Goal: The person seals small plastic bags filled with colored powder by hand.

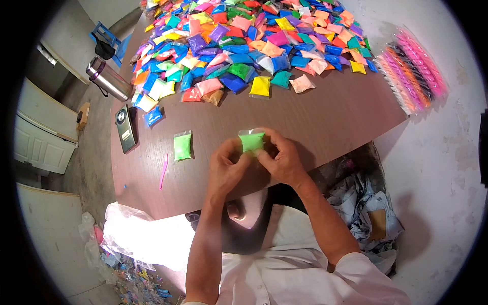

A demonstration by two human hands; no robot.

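Between my two hands is a small clear packet of light green clay [251, 142], held up above the near part of the table. My left hand [227, 165] pinches its left side and lower edge. My right hand [281, 158] grips the right side, its thumb on the front and its fingers partly hidden behind. To the left, a second light green packet [182, 146] lies flat on the brown table [213, 119]. Farther left lies a thin pink plastic stick [163, 172].
A large heap of colourful packets [244, 51] covers the table's far half. At left are a phone [126, 128] and a steel thermos [108, 78]. Bundled twisted sticks in plastic wrap [413, 73] lie at the far right. Bags of scraps [366, 213] stand below the right edge.
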